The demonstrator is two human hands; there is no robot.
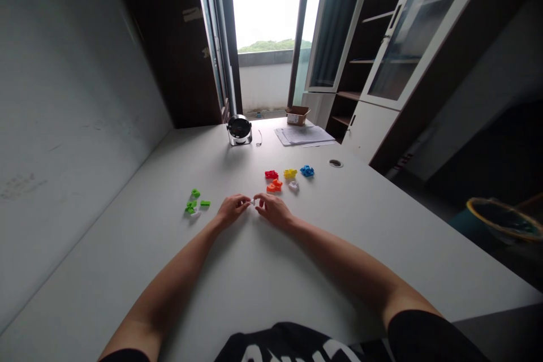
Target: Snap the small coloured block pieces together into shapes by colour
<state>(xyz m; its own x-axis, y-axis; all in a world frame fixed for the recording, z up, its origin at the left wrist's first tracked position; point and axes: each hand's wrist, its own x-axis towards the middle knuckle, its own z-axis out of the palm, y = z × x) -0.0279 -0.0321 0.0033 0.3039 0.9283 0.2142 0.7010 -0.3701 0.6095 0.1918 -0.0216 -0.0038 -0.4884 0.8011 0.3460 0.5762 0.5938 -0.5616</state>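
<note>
My left hand (231,209) and my right hand (274,208) meet at the middle of the white table (339,220), fingertips pinched together on a small white piece (253,202) held between them. To the left of my left hand lie a few green pieces (195,202). Just beyond my right hand sit an orange piece (274,185), a red piece (271,174), a yellow piece (290,173), a blue piece (307,171) and another white piece (293,185).
A small black-and-silver fan (240,129), a stack of papers (303,135) and a small cardboard box (297,115) stand at the table's far end. A round cable hole (335,163) is right of the pieces. Glass-door cabinets (382,39) rise at right, a wall at left.
</note>
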